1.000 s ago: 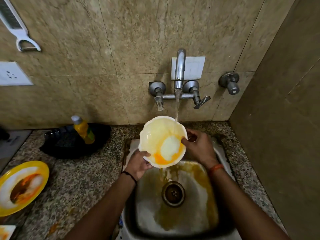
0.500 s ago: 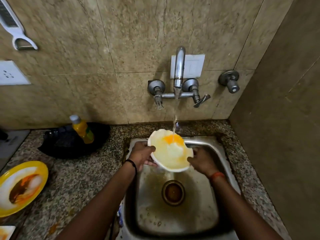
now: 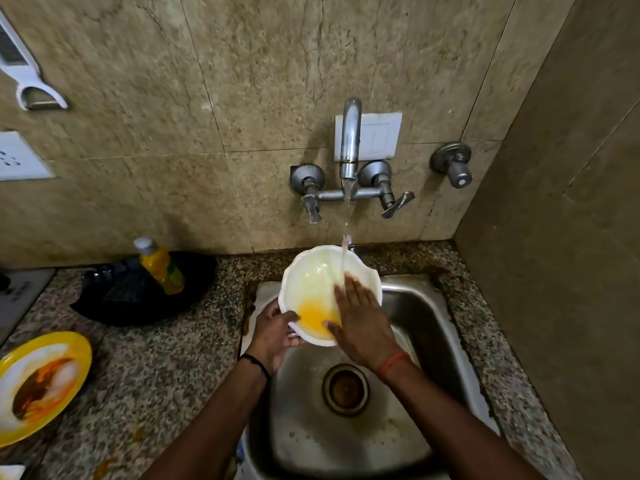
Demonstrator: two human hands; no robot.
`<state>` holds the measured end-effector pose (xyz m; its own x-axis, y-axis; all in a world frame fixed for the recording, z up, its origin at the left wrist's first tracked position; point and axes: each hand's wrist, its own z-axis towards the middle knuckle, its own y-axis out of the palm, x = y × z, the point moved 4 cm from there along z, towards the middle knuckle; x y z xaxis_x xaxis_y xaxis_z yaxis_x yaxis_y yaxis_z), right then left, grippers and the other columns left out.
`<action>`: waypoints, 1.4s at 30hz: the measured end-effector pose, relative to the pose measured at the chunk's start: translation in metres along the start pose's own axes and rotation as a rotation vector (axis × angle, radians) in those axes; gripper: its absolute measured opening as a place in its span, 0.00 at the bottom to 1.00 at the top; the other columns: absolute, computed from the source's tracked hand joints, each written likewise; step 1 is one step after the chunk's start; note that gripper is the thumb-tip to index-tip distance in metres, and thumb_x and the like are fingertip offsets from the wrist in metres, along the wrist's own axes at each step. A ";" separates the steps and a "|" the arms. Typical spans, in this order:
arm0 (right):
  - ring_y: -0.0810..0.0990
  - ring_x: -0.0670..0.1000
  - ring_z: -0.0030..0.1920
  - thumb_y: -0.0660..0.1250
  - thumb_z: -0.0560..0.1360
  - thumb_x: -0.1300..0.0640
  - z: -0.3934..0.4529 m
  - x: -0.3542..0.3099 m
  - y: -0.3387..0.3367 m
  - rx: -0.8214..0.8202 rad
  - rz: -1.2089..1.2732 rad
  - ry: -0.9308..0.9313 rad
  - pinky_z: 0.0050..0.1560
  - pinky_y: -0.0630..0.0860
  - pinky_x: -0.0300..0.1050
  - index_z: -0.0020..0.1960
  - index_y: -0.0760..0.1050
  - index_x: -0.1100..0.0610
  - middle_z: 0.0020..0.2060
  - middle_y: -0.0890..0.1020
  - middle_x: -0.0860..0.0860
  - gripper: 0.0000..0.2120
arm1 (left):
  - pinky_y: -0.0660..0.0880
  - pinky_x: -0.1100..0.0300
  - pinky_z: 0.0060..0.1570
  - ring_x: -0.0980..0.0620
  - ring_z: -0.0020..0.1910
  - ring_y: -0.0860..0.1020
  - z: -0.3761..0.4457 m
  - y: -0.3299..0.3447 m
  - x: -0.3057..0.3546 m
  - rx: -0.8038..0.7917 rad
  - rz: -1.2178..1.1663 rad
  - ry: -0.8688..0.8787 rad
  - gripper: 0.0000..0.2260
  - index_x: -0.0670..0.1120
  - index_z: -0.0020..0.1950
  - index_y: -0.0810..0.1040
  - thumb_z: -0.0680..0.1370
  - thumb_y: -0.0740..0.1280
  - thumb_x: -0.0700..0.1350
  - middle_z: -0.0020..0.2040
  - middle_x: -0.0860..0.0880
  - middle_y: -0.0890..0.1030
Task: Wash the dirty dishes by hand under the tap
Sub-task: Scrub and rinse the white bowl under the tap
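Observation:
A white scalloped bowl (image 3: 311,278) is held over the steel sink (image 3: 429,327), tilted toward me, with yellow-orange water pooled at its near side. My left hand (image 3: 273,332) grips the bowl's near left rim. With straight fingers, my right hand (image 3: 360,317) lies flat inside the bowl on its right side. Water runs from the wall tap (image 3: 349,140) onto my right fingertips and into the bowl.
A yellow plate (image 3: 41,386) with food remains lies on the granite counter (image 3: 162,375) at the left. A yellow liquid bottle (image 3: 161,268) stands by a black pan (image 3: 138,299) behind it. The sink drain (image 3: 345,389) sits below my hands. A side wall closes the right.
The bowl has tipped toward me and the orange water has run to its near side. My right hand left the rim and went flat inside the bowl.

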<state>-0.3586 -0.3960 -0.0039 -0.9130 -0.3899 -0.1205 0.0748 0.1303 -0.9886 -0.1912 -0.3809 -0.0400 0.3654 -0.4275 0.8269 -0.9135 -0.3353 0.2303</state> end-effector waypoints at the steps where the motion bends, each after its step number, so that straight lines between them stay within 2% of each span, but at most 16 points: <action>1: 0.45 0.58 0.79 0.50 0.81 0.40 0.002 -0.001 -0.003 -0.009 0.016 0.084 0.77 0.43 0.52 0.79 0.45 0.58 0.79 0.46 0.59 0.35 | 0.78 0.40 0.50 0.38 0.49 0.80 0.000 0.003 -0.004 -0.009 -0.028 -0.019 0.16 0.47 0.59 0.76 0.76 0.63 0.32 0.51 0.43 0.81; 3: 0.47 0.60 0.79 0.50 0.81 0.43 0.000 -0.020 -0.002 -0.013 0.054 -0.001 0.77 0.48 0.53 0.79 0.46 0.60 0.78 0.47 0.61 0.33 | 0.78 0.42 0.48 0.38 0.49 0.79 -0.002 0.008 -0.010 -0.001 -0.067 -0.044 0.15 0.45 0.61 0.75 0.77 0.61 0.32 0.50 0.42 0.80; 5: 0.55 0.57 0.78 0.50 0.82 0.46 -0.011 -0.038 0.005 -0.043 0.121 -0.227 0.75 0.56 0.50 0.79 0.53 0.55 0.78 0.55 0.56 0.27 | 0.78 0.50 0.38 0.40 0.41 0.80 -0.003 0.007 -0.012 0.005 -0.080 -0.041 0.15 0.43 0.61 0.76 0.77 0.60 0.32 0.45 0.41 0.82; 7: 0.59 0.54 0.77 0.50 0.82 0.45 -0.020 -0.034 0.005 -0.044 0.073 -0.293 0.75 0.53 0.51 0.77 0.60 0.50 0.77 0.62 0.52 0.25 | 0.79 0.48 0.36 0.40 0.39 0.81 -0.003 0.002 -0.014 -0.015 -0.117 -0.033 0.15 0.43 0.61 0.75 0.77 0.58 0.32 0.44 0.41 0.83; 10: 0.54 0.56 0.78 0.49 0.80 0.38 -0.016 -0.008 -0.007 0.025 -0.132 -0.107 0.75 0.37 0.59 0.72 0.68 0.53 0.74 0.66 0.52 0.29 | 0.77 0.41 0.49 0.37 0.50 0.78 -0.001 -0.003 -0.015 -0.012 -0.165 -0.049 0.18 0.47 0.62 0.72 0.76 0.58 0.31 0.54 0.40 0.79; 13: 0.53 0.52 0.78 0.46 0.80 0.37 -0.011 0.002 -0.019 0.083 -0.102 0.010 0.74 0.34 0.62 0.66 0.74 0.53 0.72 0.70 0.52 0.29 | 0.80 0.46 0.41 0.39 0.47 0.80 -0.002 -0.002 -0.012 -0.007 -0.150 -0.107 0.14 0.45 0.60 0.73 0.77 0.59 0.33 0.54 0.40 0.79; 18: 0.51 0.51 0.78 0.59 0.79 0.45 0.003 0.025 -0.026 0.003 0.349 0.148 0.76 0.51 0.52 0.72 0.67 0.51 0.77 0.60 0.50 0.24 | 0.82 0.49 0.33 0.40 0.42 0.81 -0.004 0.001 -0.006 -0.020 -0.092 -0.212 0.09 0.38 0.57 0.74 0.78 0.59 0.36 0.50 0.38 0.81; 22: 0.67 0.54 0.71 0.64 0.76 0.60 0.003 0.041 -0.014 -0.085 0.811 0.340 0.68 0.66 0.43 0.73 0.65 0.56 0.73 0.67 0.53 0.26 | 0.81 0.52 0.29 0.42 0.36 0.83 -0.007 0.001 0.005 0.021 0.069 -0.205 0.09 0.38 0.56 0.75 0.78 0.60 0.38 0.43 0.40 0.82; 25: 0.73 0.51 0.59 0.63 0.75 0.68 -0.006 0.046 0.002 -0.087 1.003 0.402 0.57 0.71 0.43 0.71 0.67 0.57 0.65 0.74 0.56 0.25 | 0.79 0.54 0.26 0.44 0.31 0.82 -0.010 0.000 0.018 0.040 0.191 -0.122 0.10 0.41 0.56 0.76 0.75 0.62 0.36 0.40 0.42 0.82; 28: 0.77 0.56 0.58 0.61 0.75 0.70 -0.013 0.045 0.027 -0.158 1.288 0.511 0.59 0.78 0.56 0.69 0.68 0.56 0.59 0.77 0.55 0.24 | 0.80 0.51 0.26 0.46 0.34 0.82 -0.014 0.003 0.037 0.036 0.438 0.077 0.11 0.45 0.53 0.79 0.73 0.64 0.36 0.40 0.48 0.83; 30: 0.79 0.54 0.51 0.58 0.76 0.71 -0.017 0.042 0.040 -0.198 1.385 0.611 0.51 0.81 0.53 0.65 0.72 0.58 0.52 0.79 0.55 0.19 | 0.80 0.53 0.29 0.48 0.39 0.83 -0.017 0.006 0.049 0.001 0.608 0.248 0.14 0.48 0.53 0.80 0.72 0.65 0.35 0.44 0.50 0.83; 33: 0.78 0.52 0.43 0.58 0.74 0.72 -0.017 0.039 0.049 -0.137 1.397 0.649 0.42 0.78 0.47 0.53 0.77 0.61 0.46 0.79 0.58 0.14 | 0.80 0.55 0.41 0.48 0.47 0.83 -0.020 0.007 0.060 -0.045 0.751 0.443 0.19 0.45 0.58 0.81 0.70 0.65 0.32 0.49 0.46 0.84; 35: 0.80 0.51 0.43 0.61 0.74 0.72 -0.017 0.040 0.044 -0.083 1.445 0.635 0.36 0.79 0.41 0.54 0.77 0.59 0.48 0.81 0.56 0.14 | 0.80 0.50 0.49 0.47 0.51 0.81 -0.019 0.003 0.061 -0.048 0.694 0.465 0.21 0.44 0.60 0.80 0.70 0.64 0.30 0.51 0.45 0.84; 38: 0.82 0.49 0.48 0.65 0.74 0.70 -0.017 0.049 0.025 0.058 1.432 0.555 0.34 0.80 0.37 0.61 0.77 0.57 0.47 0.83 0.49 0.18 | 0.78 0.42 0.53 0.43 0.55 0.79 -0.012 -0.009 0.047 -0.001 0.437 0.319 0.22 0.47 0.63 0.77 0.73 0.61 0.29 0.56 0.44 0.81; 40: 0.83 0.48 0.47 0.68 0.73 0.68 -0.018 0.054 0.005 0.187 1.350 0.471 0.34 0.80 0.36 0.56 0.80 0.52 0.46 0.85 0.48 0.16 | 0.77 0.41 0.53 0.42 0.56 0.78 -0.006 -0.015 0.030 0.031 0.216 0.146 0.23 0.52 0.62 0.76 0.73 0.61 0.30 0.56 0.46 0.80; 42: 0.84 0.46 0.45 0.70 0.70 0.61 -0.019 0.057 -0.018 0.297 1.145 0.376 0.40 0.82 0.43 0.52 0.82 0.48 0.46 0.86 0.49 0.13 | 0.76 0.42 0.52 0.41 0.56 0.77 -0.004 -0.014 0.014 -0.005 0.018 0.013 0.23 0.53 0.60 0.75 0.71 0.63 0.31 0.57 0.46 0.80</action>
<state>-0.4195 -0.4028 0.0091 -0.3169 0.1040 -0.9427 0.9476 -0.0071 -0.3194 -0.1743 -0.3792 -0.0296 0.3466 -0.4229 0.8373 -0.9209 -0.3232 0.2179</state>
